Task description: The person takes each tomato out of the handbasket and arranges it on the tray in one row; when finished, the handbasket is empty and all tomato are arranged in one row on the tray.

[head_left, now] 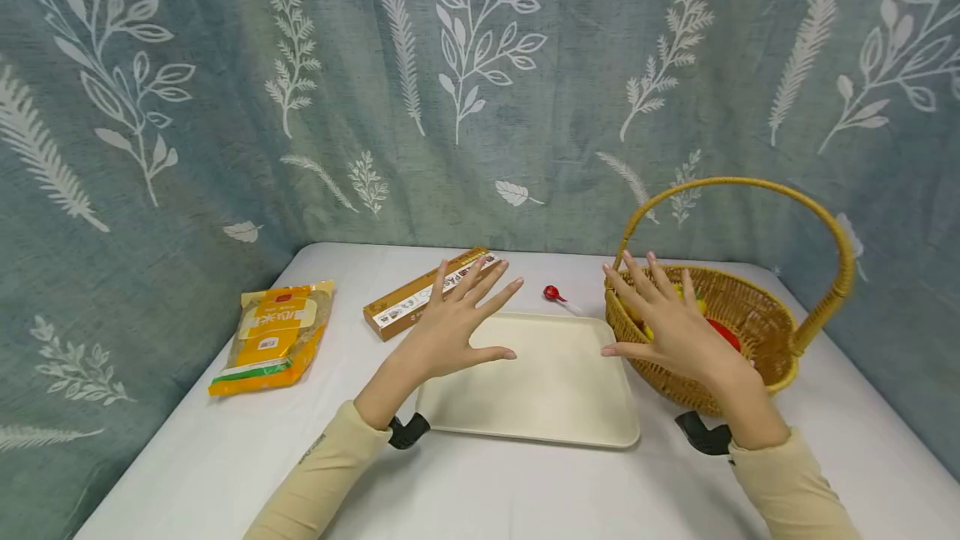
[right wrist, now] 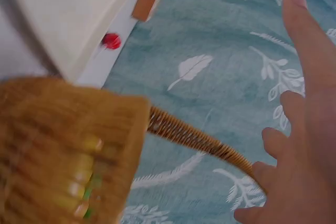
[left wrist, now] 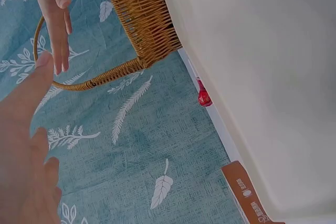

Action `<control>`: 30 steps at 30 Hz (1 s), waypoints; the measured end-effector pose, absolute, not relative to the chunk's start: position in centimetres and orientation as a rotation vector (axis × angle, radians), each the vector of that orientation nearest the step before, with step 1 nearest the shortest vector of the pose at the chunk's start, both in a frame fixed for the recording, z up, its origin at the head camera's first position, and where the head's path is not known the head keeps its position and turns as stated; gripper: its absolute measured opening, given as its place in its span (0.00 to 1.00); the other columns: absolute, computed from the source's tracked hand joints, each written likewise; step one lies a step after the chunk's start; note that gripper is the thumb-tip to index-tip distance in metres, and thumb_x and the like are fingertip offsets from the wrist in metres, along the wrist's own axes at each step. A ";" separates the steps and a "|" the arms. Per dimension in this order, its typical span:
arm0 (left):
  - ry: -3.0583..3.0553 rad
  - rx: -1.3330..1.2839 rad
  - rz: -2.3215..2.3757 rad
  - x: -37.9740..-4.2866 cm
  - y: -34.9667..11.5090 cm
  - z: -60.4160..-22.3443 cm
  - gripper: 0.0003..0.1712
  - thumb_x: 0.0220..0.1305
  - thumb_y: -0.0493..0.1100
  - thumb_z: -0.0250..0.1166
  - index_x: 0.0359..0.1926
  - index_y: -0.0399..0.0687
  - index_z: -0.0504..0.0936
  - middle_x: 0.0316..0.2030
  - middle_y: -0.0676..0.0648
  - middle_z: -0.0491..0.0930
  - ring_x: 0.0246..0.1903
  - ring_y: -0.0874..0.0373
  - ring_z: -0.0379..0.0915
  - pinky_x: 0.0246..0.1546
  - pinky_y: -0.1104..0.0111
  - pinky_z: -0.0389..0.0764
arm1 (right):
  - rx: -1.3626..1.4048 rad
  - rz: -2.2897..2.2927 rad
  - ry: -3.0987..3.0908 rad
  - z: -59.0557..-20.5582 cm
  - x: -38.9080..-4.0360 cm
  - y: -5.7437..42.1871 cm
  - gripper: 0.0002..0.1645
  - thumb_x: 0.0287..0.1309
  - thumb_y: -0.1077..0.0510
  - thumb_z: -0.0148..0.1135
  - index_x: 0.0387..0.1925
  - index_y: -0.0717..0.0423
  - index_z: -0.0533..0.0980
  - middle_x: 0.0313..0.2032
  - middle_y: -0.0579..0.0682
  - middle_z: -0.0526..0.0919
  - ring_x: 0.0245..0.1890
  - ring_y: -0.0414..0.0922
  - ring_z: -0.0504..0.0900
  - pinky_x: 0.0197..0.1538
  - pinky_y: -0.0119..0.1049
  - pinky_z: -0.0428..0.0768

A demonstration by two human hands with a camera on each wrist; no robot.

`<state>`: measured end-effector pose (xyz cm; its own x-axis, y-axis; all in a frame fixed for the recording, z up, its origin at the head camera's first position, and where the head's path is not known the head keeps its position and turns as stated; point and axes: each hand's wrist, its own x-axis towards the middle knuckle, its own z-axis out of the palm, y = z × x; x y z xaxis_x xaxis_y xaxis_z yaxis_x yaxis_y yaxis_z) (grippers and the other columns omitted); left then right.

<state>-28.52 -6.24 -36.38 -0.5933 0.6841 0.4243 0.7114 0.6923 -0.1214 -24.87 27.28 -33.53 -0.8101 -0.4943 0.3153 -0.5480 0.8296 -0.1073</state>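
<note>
Both hands are raised over the table with fingers spread and nothing held. The left hand [head_left: 450,325] overlaps the left edge of a cream tray [head_left: 536,382] and the near end of a long brown box [head_left: 427,294] in the head view. The right hand [head_left: 675,319] overlaps a wicker basket [head_left: 765,315] with a tall arched handle. Inside the basket lie yellow things and a red thing [head_left: 724,333], partly hidden by the right hand. A red-wrapped lollipop [head_left: 553,294] with a white stick lies behind the tray.
An orange and yellow bag of grain [head_left: 277,336] lies at the table's left side. A white cloth [head_left: 480,490] covers the table. Blue-green curtains [head_left: 570,148] with white leaf prints hang close behind and at both sides. The basket's handle [head_left: 750,183] rises well above the table.
</note>
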 end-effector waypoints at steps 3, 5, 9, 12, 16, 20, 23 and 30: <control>-2.465 -1.084 -0.077 -28.4 -6.5 -36.3 0.54 0.57 0.79 0.47 0.76 0.67 0.38 0.76 0.54 0.32 0.73 0.54 0.19 0.66 0.41 0.23 | 0.791 0.278 -2.746 -33.4 -25.1 28.3 0.61 0.53 0.33 0.64 0.77 0.44 0.41 0.75 0.52 0.31 0.73 0.56 0.26 0.65 0.66 0.23; -2.462 -1.103 -0.073 -28.3 -6.6 -36.2 0.53 0.57 0.79 0.47 0.76 0.67 0.38 0.76 0.53 0.33 0.73 0.54 0.20 0.66 0.41 0.23 | 0.788 0.275 -2.752 -33.2 -25.2 29.0 0.60 0.54 0.34 0.64 0.77 0.44 0.42 0.75 0.53 0.32 0.73 0.56 0.26 0.65 0.66 0.24; -2.439 -1.162 -0.075 -28.2 -6.9 -36.1 0.53 0.58 0.78 0.49 0.77 0.65 0.39 0.76 0.51 0.37 0.73 0.54 0.21 0.66 0.41 0.22 | 0.813 0.307 -2.748 -32.7 -25.2 30.2 0.57 0.56 0.37 0.65 0.77 0.44 0.43 0.75 0.57 0.37 0.73 0.58 0.31 0.67 0.65 0.28; -2.405 -1.203 -0.075 -28.0 -7.2 -36.0 0.54 0.58 0.77 0.50 0.77 0.63 0.41 0.76 0.51 0.36 0.74 0.53 0.22 0.66 0.40 0.24 | 0.860 0.367 -2.740 -32.5 -25.2 30.8 0.56 0.57 0.40 0.66 0.76 0.43 0.44 0.75 0.58 0.39 0.73 0.60 0.34 0.68 0.64 0.30; -2.398 -1.236 -0.105 -27.6 -7.9 -36.0 0.57 0.57 0.77 0.53 0.77 0.59 0.41 0.76 0.52 0.34 0.74 0.53 0.23 0.66 0.41 0.24 | 0.901 0.425 -2.758 -32.2 -25.4 31.3 0.55 0.57 0.42 0.66 0.76 0.43 0.45 0.75 0.59 0.42 0.73 0.62 0.39 0.68 0.65 0.37; -2.437 -1.257 -0.199 -27.1 -9.1 -36.2 0.60 0.56 0.75 0.58 0.77 0.54 0.41 0.76 0.53 0.36 0.74 0.54 0.26 0.68 0.44 0.25 | 0.874 0.420 -2.805 -32.1 -25.6 32.3 0.52 0.57 0.43 0.66 0.76 0.45 0.49 0.74 0.60 0.48 0.69 0.66 0.52 0.64 0.66 0.56; -2.484 -1.279 -0.301 -26.7 -10.1 -36.5 0.61 0.55 0.72 0.62 0.77 0.51 0.41 0.76 0.55 0.36 0.74 0.55 0.27 0.69 0.46 0.30 | 0.859 0.368 -2.823 -32.1 -25.6 33.3 0.49 0.57 0.46 0.67 0.75 0.47 0.54 0.72 0.61 0.54 0.58 0.60 0.74 0.55 0.58 0.74; -2.608 -1.309 -0.587 -26.3 -12.4 -37.8 0.61 0.53 0.63 0.70 0.76 0.48 0.44 0.75 0.52 0.39 0.74 0.56 0.33 0.71 0.52 0.40 | 0.909 0.262 -2.818 -31.9 -25.6 35.0 0.44 0.51 0.54 0.73 0.69 0.58 0.65 0.65 0.66 0.67 0.19 0.30 0.75 0.34 0.33 0.81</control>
